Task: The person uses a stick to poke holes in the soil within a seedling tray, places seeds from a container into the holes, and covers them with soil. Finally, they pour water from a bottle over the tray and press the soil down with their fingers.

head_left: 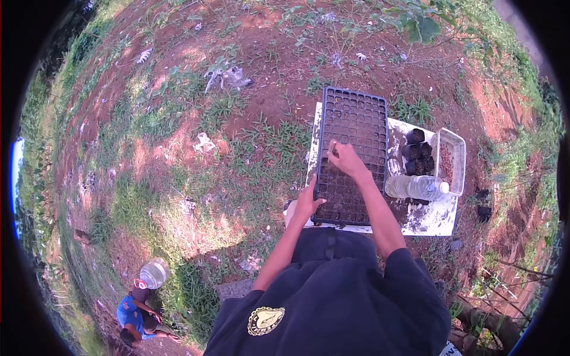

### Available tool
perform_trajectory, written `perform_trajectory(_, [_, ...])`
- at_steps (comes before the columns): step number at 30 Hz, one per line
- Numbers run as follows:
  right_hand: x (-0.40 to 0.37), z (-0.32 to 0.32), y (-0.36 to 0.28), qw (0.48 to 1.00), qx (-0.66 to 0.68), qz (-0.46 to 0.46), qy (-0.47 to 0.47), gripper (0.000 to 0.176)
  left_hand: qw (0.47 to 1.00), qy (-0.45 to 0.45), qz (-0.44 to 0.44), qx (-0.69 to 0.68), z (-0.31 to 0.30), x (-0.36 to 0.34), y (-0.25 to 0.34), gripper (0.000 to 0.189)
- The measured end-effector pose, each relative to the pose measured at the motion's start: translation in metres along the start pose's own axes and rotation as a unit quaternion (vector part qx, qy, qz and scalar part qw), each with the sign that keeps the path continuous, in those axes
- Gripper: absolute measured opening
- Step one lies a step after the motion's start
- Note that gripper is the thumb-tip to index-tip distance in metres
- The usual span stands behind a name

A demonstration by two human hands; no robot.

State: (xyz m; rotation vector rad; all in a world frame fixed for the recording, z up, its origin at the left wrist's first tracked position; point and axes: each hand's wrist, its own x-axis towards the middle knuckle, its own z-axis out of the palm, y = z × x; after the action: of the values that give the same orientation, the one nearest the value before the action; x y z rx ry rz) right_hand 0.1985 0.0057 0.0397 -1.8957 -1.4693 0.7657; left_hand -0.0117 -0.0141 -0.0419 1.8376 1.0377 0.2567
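A black seedling tray (356, 133) with many small soil-filled cells lies on a white, dirt-smeared board (412, 222). At the tray's near left edge, my left hand (307, 202) grips the rim, its thumb over the top. My right hand (345, 159) is over the tray's middle cells with its fingers pinched together. Whatever the right fingers hold, if anything, is too small to make out. Right of the tray lies a clear plastic bottle (409, 187) with a white cap, on its side.
Several black seedling pots (417, 151) stand beside a clear plastic container (454, 160) holding small reddish-brown pieces. Grass and bare soil (273, 89) surround the board. At lower left is a person in a blue shirt (130, 314), near a large clear water jug (155, 273).
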Motion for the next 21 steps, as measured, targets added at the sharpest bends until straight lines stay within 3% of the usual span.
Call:
perform_trajectory(2, [0.003,0.001,-0.005,1.000,-0.022,0.019,0.002,0.016,1.000,0.004,0.006,0.005,0.000,0.000,-0.001,0.104])
perform_trajectory(8, [0.011,0.020,0.021,0.997,-0.034,-0.053,0.051,0.018,1.000,0.003,0.001,-0.023,0.001,0.001,-0.002,0.103])
perform_trajectory(10, [0.005,-0.004,0.000,1.000,-0.019,0.018,-0.008,0.022,1.000,0.012,0.008,-0.021,0.003,0.000,-0.004,0.102])
perform_trajectory(12, [0.003,-0.005,-0.003,1.000,-0.014,0.013,0.010,0.022,0.999,0.016,0.006,-0.028,0.006,0.000,-0.004,0.101])
perform_trajectory(15, [0.006,0.010,0.011,0.999,0.007,-0.015,0.033,0.019,0.999,0.013,0.006,-0.042,0.005,0.001,-0.007,0.100])
perform_trajectory(17, [0.013,0.036,0.041,0.988,-0.064,-0.094,0.103,0.019,0.999,0.010,0.006,-0.053,0.004,0.002,-0.004,0.100])
perform_trajectory(21, [0.002,0.006,0.007,1.000,-0.004,-0.011,0.026,0.019,0.998,0.009,-0.007,-0.056,0.005,0.002,-0.007,0.100])
